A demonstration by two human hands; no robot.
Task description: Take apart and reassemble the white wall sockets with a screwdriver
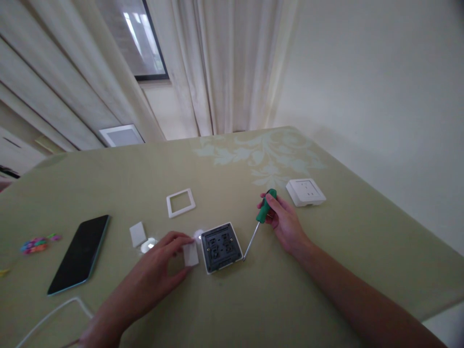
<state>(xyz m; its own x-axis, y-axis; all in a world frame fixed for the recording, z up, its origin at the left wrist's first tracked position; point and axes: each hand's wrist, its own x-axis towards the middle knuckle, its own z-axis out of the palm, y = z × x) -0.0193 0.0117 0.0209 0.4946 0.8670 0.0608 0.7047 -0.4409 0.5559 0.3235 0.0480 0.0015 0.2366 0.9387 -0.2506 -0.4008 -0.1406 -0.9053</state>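
Observation:
My right hand (284,222) is wrapped round the green handle of a screwdriver (266,206), whose metal shaft slants down to the table side of a switch module. That switch module (220,246) has a dark inner part in a white square casing and lies in front of me. Left of it, my left hand (170,256) grips a small white rectangular cover piece (190,254) between thumb and fingers. A similar white piece (137,234) lies further left. Beyond them rests a white square frame (181,202).
A white wall socket (305,192) in a box sits at the right. On the left are a dark phone (80,254), a white cable (54,314) and a small heap of colourful bits (38,244). A wall borders the table's right side, curtains its far side.

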